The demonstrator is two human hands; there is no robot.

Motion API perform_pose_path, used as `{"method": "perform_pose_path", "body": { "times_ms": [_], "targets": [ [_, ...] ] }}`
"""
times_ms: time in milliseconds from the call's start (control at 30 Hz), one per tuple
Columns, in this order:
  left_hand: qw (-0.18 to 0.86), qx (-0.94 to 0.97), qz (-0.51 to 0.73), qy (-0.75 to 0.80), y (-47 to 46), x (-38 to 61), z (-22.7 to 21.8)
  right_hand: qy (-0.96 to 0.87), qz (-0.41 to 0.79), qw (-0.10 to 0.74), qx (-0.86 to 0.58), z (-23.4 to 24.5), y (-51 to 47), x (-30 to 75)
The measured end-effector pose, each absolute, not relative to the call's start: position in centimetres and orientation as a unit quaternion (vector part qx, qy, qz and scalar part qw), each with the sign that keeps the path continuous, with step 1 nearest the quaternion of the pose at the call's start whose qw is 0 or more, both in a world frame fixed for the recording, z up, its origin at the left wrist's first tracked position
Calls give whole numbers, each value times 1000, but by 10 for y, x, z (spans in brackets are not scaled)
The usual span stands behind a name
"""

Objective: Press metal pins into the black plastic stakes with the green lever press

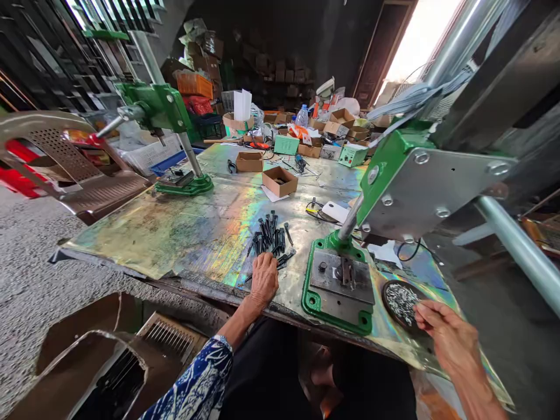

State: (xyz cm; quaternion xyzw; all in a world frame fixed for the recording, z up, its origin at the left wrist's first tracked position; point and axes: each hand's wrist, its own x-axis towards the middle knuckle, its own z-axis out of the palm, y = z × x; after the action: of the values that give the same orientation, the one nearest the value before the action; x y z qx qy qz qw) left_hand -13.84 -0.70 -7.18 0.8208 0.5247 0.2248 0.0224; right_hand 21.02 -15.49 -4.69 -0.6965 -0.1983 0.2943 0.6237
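My left hand [265, 281] rests at the near edge of a pile of slim black parts [266, 234], its fingers curled down among them. What it grips under the fingertips is hidden. On the right, my right hand [452, 335] has thumb and fingers pinched together at the rim of a round dark dish [387, 303]. Small shiny metal pieces [401, 300] fill the dish; anything inside the pinch is too small to make out. Between my hands stands a green hand press [339, 286], with a steel plate and small fixture on its base.
The press's grey head [431, 192] and lever [520, 251] overhang the right side. A second green press [184, 181] stands at the table's left. Farther back are an open cardboard box [280, 182] and clutter. A large carton [87, 356] sits below the table's left edge.
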Motion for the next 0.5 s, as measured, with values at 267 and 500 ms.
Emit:
{"method": "perform_pose_path", "body": {
  "times_ms": [267, 500],
  "targets": [
    [8, 801, 89, 592, -14, -132, -63, -145, 351, 667, -641, -21, -189, 177],
    [-7, 812, 11, 584, -15, -122, -53, -114, 408, 673, -606, -27, -211, 146]
  ]
}}
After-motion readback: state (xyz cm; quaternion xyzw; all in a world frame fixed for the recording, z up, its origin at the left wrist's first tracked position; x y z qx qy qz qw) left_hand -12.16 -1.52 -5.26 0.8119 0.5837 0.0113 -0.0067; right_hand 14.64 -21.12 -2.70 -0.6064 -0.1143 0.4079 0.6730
